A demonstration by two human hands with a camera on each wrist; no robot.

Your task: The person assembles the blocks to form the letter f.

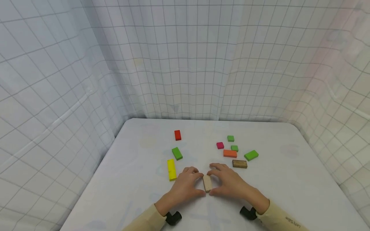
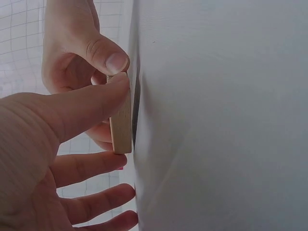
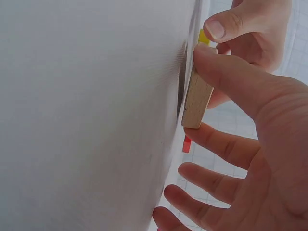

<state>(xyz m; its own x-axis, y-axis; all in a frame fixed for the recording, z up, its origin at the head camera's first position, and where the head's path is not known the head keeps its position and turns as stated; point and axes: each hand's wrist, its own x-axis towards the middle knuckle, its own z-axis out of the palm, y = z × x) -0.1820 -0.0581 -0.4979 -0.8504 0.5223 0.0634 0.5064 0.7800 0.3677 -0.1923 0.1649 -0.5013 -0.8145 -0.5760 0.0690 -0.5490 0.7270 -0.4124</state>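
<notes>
The pale wooden block (image 1: 207,183) lies on the white tabletop (image 1: 289,179) near the front edge, between both hands. It looks light, rigid and smooth-faced; judged from its grain and square edges, it should not deform or break under finger pressure, though the flat faces may slip if pinched loosely. The best hold is across its long narrow sides, thumb against fingers.

The left hand (image 1: 185,186) and right hand (image 1: 231,183) sit close together, palms down. Each thumb (image 2: 108,55) presses the block's near end, and the fingers (image 3: 221,144) curl around its far part. Wrists rest low above the tabletop. Coloured blocks lie well apart, farther back.
</notes>
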